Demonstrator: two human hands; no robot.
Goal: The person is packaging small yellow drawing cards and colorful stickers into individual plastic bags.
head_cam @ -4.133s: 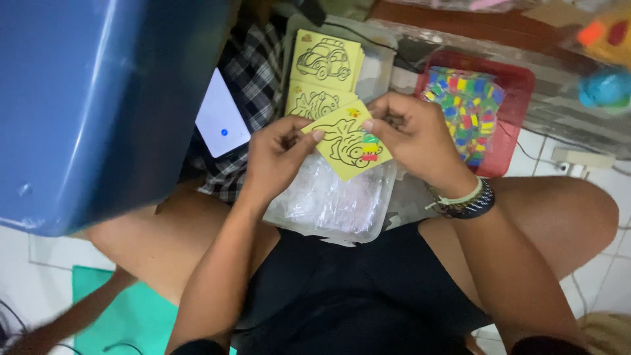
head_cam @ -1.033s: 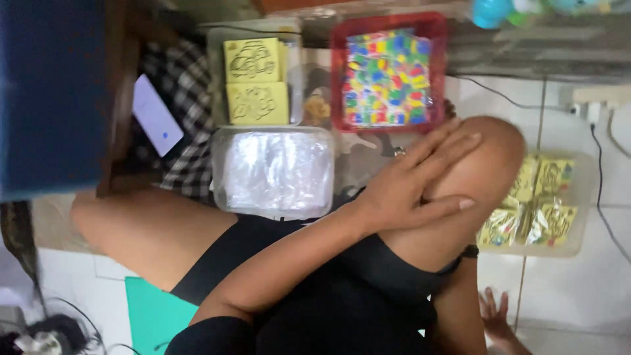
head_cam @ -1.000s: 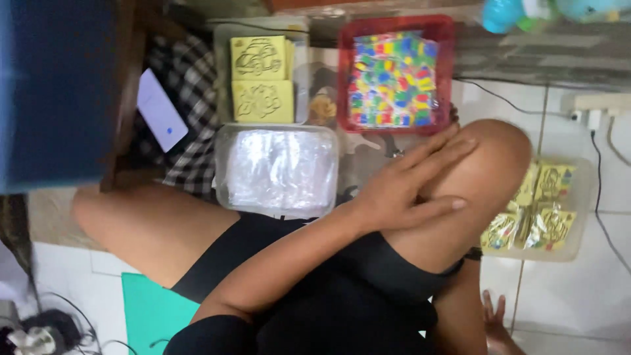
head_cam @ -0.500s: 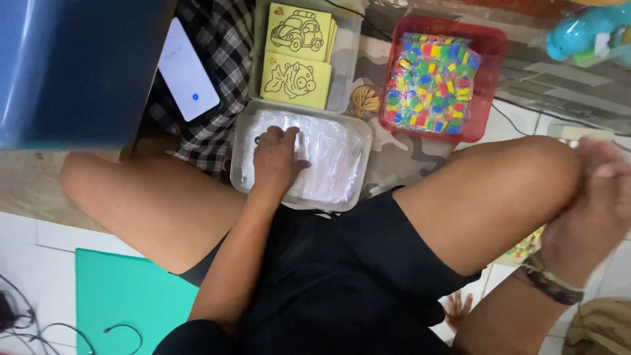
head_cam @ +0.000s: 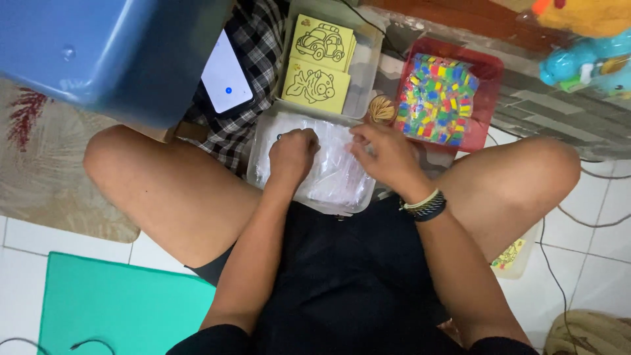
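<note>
At frame centre, left hand (head_cam: 292, 152) fisted and right hand (head_cam: 384, 154) half-open both gripped clear plastic sleeves (head_cam: 335, 177) inside the tub (head_cam: 263, 141), apparently separating one.

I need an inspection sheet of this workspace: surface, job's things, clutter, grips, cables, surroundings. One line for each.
Surface: white tiled floor; patterned mat and green mat at the left.
Job's things: clear plastic tray of transparent bags between the knees.
Clutter: yellow picture cards in a clear box; red tray of small coloured packets; phone with lit screen on checked cloth; blue plastic tub.
Grips: left hand is closed into a fist on the bags; right hand presses on them with bent fingers.
Cables: thin black cable on the tiles at the right.
Surroundings: colourful toys at the top right.
</note>
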